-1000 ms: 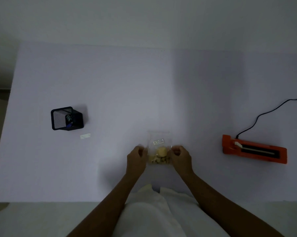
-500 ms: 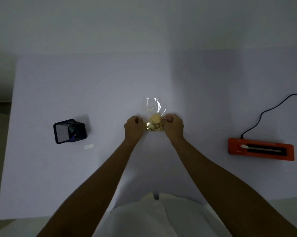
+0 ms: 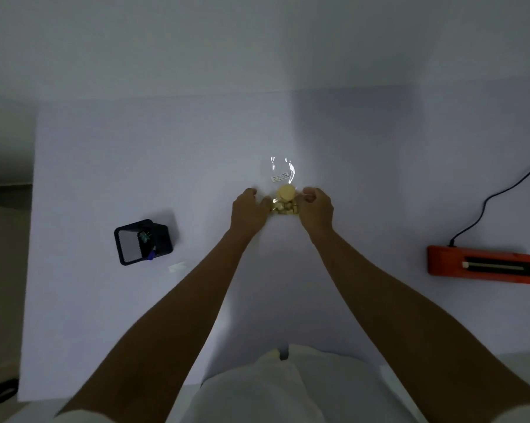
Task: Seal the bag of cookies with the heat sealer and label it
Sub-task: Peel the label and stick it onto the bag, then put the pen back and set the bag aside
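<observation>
hands: 2, left (image 3: 247,209) and right (image 3: 316,208) pinching 1 cookie bag (image 3: 283,190) | 1 label (image 3: 280,177) | 1 sealer (image 3: 486,265)

Clear bag (image 3: 283,174) holding pale golden cookies (image 3: 285,200), with a white label (image 3: 280,177) printed in black; orange heat sealer (image 3: 486,264) with black strip and cord; black mesh holder (image 3: 141,241), contents possibly blue and green.
</observation>
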Tool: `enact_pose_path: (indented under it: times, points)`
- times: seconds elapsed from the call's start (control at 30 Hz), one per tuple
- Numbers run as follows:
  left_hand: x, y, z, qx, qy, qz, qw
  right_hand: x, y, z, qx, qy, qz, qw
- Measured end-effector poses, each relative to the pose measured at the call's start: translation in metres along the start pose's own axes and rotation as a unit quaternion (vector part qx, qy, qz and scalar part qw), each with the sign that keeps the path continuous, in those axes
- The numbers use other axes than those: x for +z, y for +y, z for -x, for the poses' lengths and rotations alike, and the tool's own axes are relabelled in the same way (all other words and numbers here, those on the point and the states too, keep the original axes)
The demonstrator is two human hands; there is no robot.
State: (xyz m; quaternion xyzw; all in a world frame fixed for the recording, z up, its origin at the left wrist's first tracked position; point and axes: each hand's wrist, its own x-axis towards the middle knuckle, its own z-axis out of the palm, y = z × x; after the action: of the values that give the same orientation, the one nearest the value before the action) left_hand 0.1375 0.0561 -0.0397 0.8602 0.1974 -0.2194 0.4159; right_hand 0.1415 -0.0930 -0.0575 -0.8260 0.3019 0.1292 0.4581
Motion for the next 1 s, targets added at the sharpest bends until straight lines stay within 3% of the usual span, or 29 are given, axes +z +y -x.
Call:
enact_pose_path:
  times: [0.1, 0.23, 0.37, 0.47, 0.57, 0.7, 0.8, 1.0]
  points:
    - [-0.019, -0.010, 0.014, 0.038, 0.020, 0.013, 0.999, 0.005, -0.010, 0.027, -0.032, 0.007, -0.004, 0.999]
    - [-0.064, -0.033, 0.049, 0.107, 0.130, 0.056, 0.984, 0.032, -0.027, 0.076, -0.073, -0.003, -0.014, 0.997]
    - [-0.121, -0.069, 0.079, 0.107, 0.265, 0.088, 0.954, 0.080, -0.042, 0.130, -0.086, -0.123, -0.060, 0.987]
    - [-0.158, -0.107, 0.091, 0.067, 0.313, 0.104, 0.942, 0.117, -0.051, 0.163, -0.083, -0.201, -0.053, 0.975]
    - [-0.177, -0.144, 0.099, -0.018, 0.290, 0.162, 0.943, 0.148, -0.060, 0.185, -0.057, -0.241, -0.042, 0.968]
    - [-0.181, -0.173, 0.096, -0.151, 0.131, 0.272, 0.941, 0.171, -0.070, 0.201, -0.023, -0.260, -0.050, 0.964]
    - [-0.180, -0.169, 0.093, -0.148, 0.076, 0.325, 0.931, 0.180, -0.077, 0.205, -0.008, -0.273, -0.056, 0.960]
    - [-0.196, -0.151, 0.063, -0.101, 0.074, 0.333, 0.934, 0.191, -0.108, 0.190, -0.005, -0.256, -0.069, 0.964]
